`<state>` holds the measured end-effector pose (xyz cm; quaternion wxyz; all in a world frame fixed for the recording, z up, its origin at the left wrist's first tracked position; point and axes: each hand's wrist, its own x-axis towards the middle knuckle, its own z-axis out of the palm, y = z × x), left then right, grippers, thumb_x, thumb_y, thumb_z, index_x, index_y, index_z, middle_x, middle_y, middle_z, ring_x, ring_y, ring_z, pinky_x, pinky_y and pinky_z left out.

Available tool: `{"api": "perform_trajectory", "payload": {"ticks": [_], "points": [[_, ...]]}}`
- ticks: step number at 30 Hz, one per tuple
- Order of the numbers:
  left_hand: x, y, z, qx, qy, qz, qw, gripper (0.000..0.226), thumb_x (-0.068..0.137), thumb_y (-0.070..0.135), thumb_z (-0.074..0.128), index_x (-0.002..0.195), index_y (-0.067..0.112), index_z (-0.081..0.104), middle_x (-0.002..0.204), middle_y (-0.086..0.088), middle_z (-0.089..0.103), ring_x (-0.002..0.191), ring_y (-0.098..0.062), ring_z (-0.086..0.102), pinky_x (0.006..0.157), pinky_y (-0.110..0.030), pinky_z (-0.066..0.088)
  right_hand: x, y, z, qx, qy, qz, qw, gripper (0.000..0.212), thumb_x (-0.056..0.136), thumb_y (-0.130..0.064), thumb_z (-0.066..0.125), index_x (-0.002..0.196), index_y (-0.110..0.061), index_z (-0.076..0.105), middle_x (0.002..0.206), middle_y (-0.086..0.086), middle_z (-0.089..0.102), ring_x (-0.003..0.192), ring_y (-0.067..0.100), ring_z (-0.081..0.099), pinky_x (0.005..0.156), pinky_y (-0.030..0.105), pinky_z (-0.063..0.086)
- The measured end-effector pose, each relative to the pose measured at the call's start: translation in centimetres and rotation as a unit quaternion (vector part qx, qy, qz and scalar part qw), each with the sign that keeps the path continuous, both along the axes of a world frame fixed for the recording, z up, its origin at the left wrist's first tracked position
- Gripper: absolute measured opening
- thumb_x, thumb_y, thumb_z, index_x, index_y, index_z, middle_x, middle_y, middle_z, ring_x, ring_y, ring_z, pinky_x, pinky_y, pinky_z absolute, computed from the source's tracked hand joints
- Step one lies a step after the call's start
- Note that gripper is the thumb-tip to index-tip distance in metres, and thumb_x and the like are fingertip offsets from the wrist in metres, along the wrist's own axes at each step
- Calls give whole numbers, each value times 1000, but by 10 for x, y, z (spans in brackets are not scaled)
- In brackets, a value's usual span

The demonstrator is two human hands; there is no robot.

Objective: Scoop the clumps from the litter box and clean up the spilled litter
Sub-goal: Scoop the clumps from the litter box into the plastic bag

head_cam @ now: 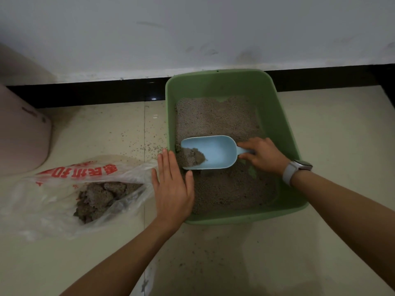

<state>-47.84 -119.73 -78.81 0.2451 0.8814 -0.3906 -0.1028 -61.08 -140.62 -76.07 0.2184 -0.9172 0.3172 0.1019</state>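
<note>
Fingers [254, 146] round scoop [210, 151] handle — clump aboard

A: Green litter box [284, 116], plain, holding speckled grey-beige litter [215, 118]. Pale blue scoop [215, 149] with a darker grey-brown clump [195, 155] inside.

B: Left, clear plastic bag [53, 201] printed in red characters, brown-grey clumps [96, 199] showing through. Cream floor tiles [342, 129], dotted with grey grains [147, 146]. Far off, black skirting [85, 92], white wall [192, 28].

A: White watch strap [289, 171], right wrist.

Scuffed pale wall [192, 28], black baseboard [96, 90] — cream floor tiles [342, 135] (dim light)
</note>
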Motion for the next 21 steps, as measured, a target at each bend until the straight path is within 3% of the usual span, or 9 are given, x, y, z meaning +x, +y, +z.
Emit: {"api": "perform_trajectory", "payload": {"ticks": [4,9,14,21], "points": [[-1,0,0,-12,22,1,1000,70,90,47,11,148,9,7,156,-6,8,143,-13,-1,117,-45,6,23,-9,24,-28,1,50,998,32,92,-29,52,123,-24,58,105,5,65,93,19,52,80,30,29],[0,2,1,-14,30,-1,999,69,89,48,11,148,11,5,157,-4,5,143,-13,-4,116,-41,3,68,-15,66,-114,63,115,985,25,94,-33,46,108,-22,64,67,-5,50,70,15,46,84,30,30],[0,1,0,-14,25,0,1000,69,90,48,12,148,10,9,157,-5,6,144,-16,-1,116,-42,5,92,-7,97,-226,76,159,958,25,92,-35,47,91,-17,64,64,-2,49,68,22,52,75,30,30],[0,1,2,-13,32,-3,999,70,89,49,9,148,11,9,156,-4,2,144,-16,-4,116,-42,4,94,0,103,-254,64,155,952,28,92,-39,48,100,-19,65,64,-3,51,69,21,54,76,30,35]]}}
